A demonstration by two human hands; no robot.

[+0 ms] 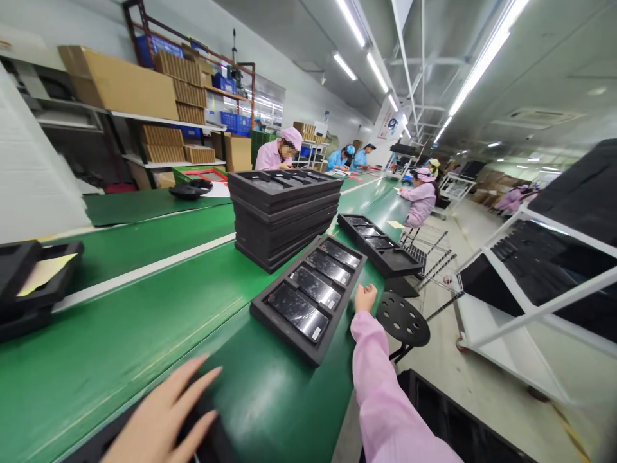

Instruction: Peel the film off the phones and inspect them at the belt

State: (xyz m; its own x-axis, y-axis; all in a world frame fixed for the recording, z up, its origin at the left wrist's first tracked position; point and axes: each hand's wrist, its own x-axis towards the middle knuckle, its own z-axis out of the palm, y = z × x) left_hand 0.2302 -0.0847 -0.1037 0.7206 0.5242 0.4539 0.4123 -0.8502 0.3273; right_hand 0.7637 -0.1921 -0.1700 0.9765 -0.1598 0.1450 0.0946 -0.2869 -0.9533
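My left hand (166, 411) is open at the bottom left, its fingers spread above a black foam tray (222, 437) that is mostly hidden beneath it. My right hand (365, 299), in a pink sleeve, is closed just beside the right edge of another black foam tray (276, 319). Whether it touches that edge, or holds anything small, I cannot tell. Several dark glossy phone-like screens (299, 312) with small white labels lie in this tray's compartments. Behind it rests a similar tray (402, 260) with screens, its near compartment without one.
A tall stack of black trays (284, 225) stands on the green bench (168, 315). More trays and a yellow paper (45, 273) are at the left. A black stool (402, 318) and a white cart (511, 347) stand right. Several co-workers sit farther along the bench.
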